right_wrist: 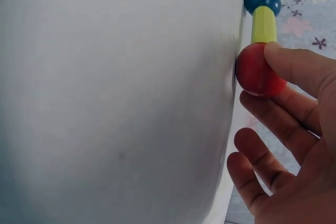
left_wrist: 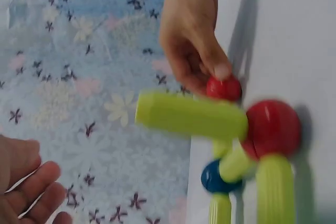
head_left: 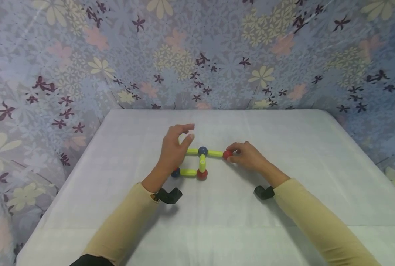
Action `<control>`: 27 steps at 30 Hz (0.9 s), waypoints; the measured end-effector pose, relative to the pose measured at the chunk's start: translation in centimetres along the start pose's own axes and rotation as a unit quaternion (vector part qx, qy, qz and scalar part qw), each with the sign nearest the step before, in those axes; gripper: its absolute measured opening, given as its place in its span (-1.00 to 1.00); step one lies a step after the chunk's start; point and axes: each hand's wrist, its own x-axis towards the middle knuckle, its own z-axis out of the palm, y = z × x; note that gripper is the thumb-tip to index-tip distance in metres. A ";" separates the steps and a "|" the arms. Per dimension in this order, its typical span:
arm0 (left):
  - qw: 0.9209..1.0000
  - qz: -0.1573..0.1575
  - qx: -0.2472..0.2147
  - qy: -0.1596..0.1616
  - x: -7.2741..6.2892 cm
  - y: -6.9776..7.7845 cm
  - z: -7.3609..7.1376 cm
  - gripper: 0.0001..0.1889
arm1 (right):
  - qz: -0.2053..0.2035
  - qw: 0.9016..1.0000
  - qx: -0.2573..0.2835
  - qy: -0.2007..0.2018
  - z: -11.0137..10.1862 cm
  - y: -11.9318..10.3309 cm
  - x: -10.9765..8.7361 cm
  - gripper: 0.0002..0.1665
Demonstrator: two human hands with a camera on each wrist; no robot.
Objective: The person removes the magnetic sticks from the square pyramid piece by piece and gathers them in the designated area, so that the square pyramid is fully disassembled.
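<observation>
On the white table a construction of yellow-green rods and red and blue balls lies between the hands. My right hand (head_left: 248,158) pinches a red ball (right_wrist: 256,69) between thumb and fingers at the construction's right end. A rod (head_left: 215,153) joins that ball to a blue ball (head_left: 203,150). Nearer me, another red ball (head_left: 202,174) carries a rod (left_wrist: 191,116) that sticks up with a free end. A further rod (head_left: 188,173) runs left to a second blue ball (head_left: 175,172). My left hand (head_left: 173,149), fingers apart and holding nothing, hovers over the construction's left side, hiding part of it.
The white-covered table (head_left: 217,210) extends around the construction. Behind it hangs a flowered cloth (head_left: 197,55). Black wrist mounts (head_left: 169,196) stick out from both sleeves close over the table.
</observation>
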 end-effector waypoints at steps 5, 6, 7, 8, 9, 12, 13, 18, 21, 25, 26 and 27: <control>0.994 -0.055 -0.009 -0.097 1.4 0.5 2.7 -0.66 | -0.008 1.000 0.003 0.001 0.2 0.4 0.0 -0.54; 0.991 -0.070 -0.010 -0.113 1.7 0.2 3.3 -0.65 | -0.012 1.000 0.004 0.004 0.2 0.4 0.0 -0.55; 0.988 -0.086 -0.006 -0.129 2.1 -0.2 3.9 -0.64 | -0.017 1.000 0.004 0.007 0.2 0.4 -0.1 -0.55; 0.985 -0.100 0.000 -0.144 2.4 -0.5 4.5 -0.64 | -0.023 1.000 0.005 0.010 0.2 0.5 -0.1 -0.56; 0.981 -0.113 0.009 -0.158 2.6 -0.9 5.1 -0.63 | -0.027 1.000 0.006 0.012 0.3 0.4 -0.1 -0.56; 0.966 -0.145 0.054 -0.209 3.1 -1.9 6.4 -0.61 | -0.041 0.999 0.008 0.017 0.2 0.3 -0.2 -0.57; 0.959 -0.155 0.070 -0.226 3.2 -2.2 6.7 -0.60 | -0.045 0.999 0.009 0.017 0.2 0.3 -0.2 -0.57; 0.934 -0.180 0.116 -0.286 3.1 -2.8 7.4 -0.59 | -0.041 0.999 0.007 0.013 0.2 0.2 0.0 -0.57; 0.933 -0.175 0.117 -0.293 2.9 -2.9 7.3 -0.61 | -0.038 0.999 0.006 0.012 0.2 0.2 0.1 -0.57; 0.935 -0.157 0.122 -0.294 2.6 -3.2 7.2 -0.63 | -0.053 0.998 0.005 0.014 0.2 0.2 0.2 -0.57; 0.935 -0.154 0.125 -0.293 2.5 -3.2 7.2 -0.63 | -0.057 0.998 0.007 0.014 0.2 0.1 0.2 -0.57; 0.935 -0.152 0.129 -0.293 2.4 -3.3 7.2 -0.63 | -0.062 0.998 0.009 0.013 0.2 0.0 0.2 -0.57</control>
